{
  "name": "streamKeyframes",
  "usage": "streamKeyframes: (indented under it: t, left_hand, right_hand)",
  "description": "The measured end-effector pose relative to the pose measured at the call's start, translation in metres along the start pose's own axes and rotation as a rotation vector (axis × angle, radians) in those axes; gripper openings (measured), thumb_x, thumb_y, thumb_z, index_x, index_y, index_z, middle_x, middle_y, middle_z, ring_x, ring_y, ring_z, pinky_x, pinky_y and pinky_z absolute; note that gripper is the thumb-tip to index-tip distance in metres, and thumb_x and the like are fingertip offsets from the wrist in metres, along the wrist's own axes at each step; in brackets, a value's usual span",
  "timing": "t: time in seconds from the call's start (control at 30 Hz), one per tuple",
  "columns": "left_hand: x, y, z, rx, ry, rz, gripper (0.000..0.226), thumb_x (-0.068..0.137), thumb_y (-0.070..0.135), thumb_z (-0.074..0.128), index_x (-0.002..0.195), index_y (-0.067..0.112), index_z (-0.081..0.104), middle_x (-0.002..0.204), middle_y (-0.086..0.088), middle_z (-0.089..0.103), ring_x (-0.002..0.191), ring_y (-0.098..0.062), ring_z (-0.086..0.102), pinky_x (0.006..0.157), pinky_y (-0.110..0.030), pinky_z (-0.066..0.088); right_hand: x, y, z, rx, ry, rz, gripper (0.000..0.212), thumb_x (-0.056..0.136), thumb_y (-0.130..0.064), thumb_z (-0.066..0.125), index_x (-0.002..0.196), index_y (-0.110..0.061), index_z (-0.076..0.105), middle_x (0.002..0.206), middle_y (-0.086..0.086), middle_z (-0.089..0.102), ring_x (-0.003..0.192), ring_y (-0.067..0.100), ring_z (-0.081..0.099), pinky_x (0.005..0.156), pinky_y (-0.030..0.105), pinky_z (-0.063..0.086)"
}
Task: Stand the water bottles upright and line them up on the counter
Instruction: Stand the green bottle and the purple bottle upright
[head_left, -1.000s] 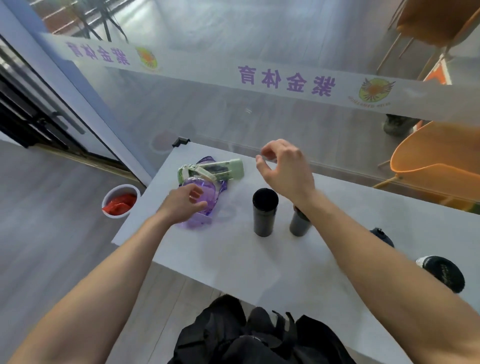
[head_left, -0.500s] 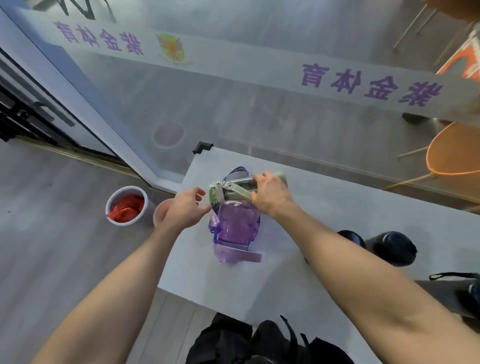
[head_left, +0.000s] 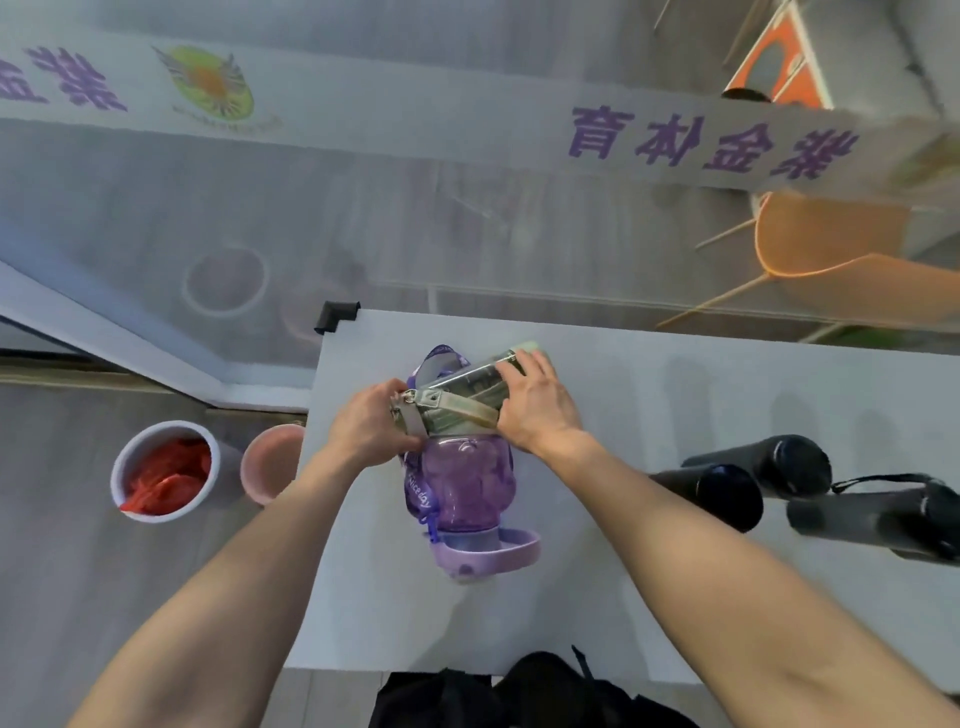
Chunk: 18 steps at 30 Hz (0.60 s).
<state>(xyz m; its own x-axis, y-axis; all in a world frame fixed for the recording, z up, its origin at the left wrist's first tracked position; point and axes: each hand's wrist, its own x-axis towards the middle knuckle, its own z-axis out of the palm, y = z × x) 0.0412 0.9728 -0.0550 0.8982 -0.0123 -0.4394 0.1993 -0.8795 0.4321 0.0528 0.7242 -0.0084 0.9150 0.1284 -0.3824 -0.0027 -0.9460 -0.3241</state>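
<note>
A pale green bottle (head_left: 467, 395) with a beige strap lies on its side at the far left of the white counter (head_left: 649, 395). My left hand (head_left: 371, 428) grips its cap end and my right hand (head_left: 537, 405) wraps its body. Just in front of it lies a clear purple bottle (head_left: 467, 483) with a lilac lid and a purple lanyard. Three black bottles stand at the right: one (head_left: 727, 493) nearest, one (head_left: 789, 462) behind it, and one (head_left: 883, 519) with a cord at the frame edge.
A glass wall with a printed white band (head_left: 467, 124) runs along the counter's far edge. On the floor left of the counter sit a white bucket of red stuff (head_left: 163, 470) and a pink bucket (head_left: 270, 462). A black bag (head_left: 519, 691) lies below the near edge.
The view has tilted down and closer. My left hand moved right from beside the bottles onto the green bottle's cap end. My right hand stays on the green bottle.
</note>
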Motion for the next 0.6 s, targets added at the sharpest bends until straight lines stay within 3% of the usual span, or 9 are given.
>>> streamKeyframes:
  t: [0.17, 0.3, 0.43, 0.6]
  left_hand:
    - [0.002, 0.029, -0.046, -0.018, 0.073, 0.210, 0.079, 0.057, 0.047, 0.097, 0.127, 0.033, 0.062, 0.113, 0.006, 0.059, 0.099, -0.020, 0.061, 0.083, -0.036, 0.053]
    - [0.008, 0.089, -0.080, -0.042, 0.117, 0.407, 0.080, 0.059, 0.047, 0.098, 0.130, 0.028, 0.067, 0.119, 0.006, 0.058, 0.102, -0.015, 0.058, 0.090, -0.033, 0.050]
    - [0.018, 0.152, -0.090, -0.034, 0.143, 0.538, 0.076, 0.062, 0.049, 0.093, 0.132, 0.033, 0.068, 0.119, 0.008, 0.065, 0.104, -0.016, 0.063, 0.093, -0.036, 0.054]
    - [0.027, 0.217, -0.080, 0.021, 0.101, 0.643, 0.071, 0.064, 0.055, 0.085, 0.128, 0.034, 0.060, 0.120, 0.009, 0.069, 0.105, -0.022, 0.066, 0.089, -0.040, 0.054]
  right_hand:
    - [0.004, 0.008, -0.013, 0.093, 0.046, 0.140, 0.050, 0.093, -0.015, 0.053, 0.142, -0.012, 0.054, 0.149, 0.012, 0.051, 0.141, 0.035, 0.045, 0.116, 0.043, 0.042]
    - [-0.006, 0.020, -0.026, 0.186, 0.031, 0.266, 0.045, 0.100, -0.032, 0.054, 0.140, -0.010, 0.053, 0.142, 0.015, 0.055, 0.128, 0.039, 0.058, 0.108, 0.046, 0.048]
    - [-0.036, 0.036, -0.017, 0.158, 0.016, 0.308, 0.042, 0.100, -0.024, 0.053, 0.140, -0.010, 0.049, 0.139, 0.018, 0.057, 0.125, 0.042, 0.061, 0.105, 0.046, 0.050]
    - [-0.086, 0.057, 0.014, 0.123, -0.033, 0.304, 0.045, 0.102, -0.029, 0.056, 0.142, -0.009, 0.053, 0.139, 0.019, 0.059, 0.123, 0.039, 0.064, 0.103, 0.045, 0.052]
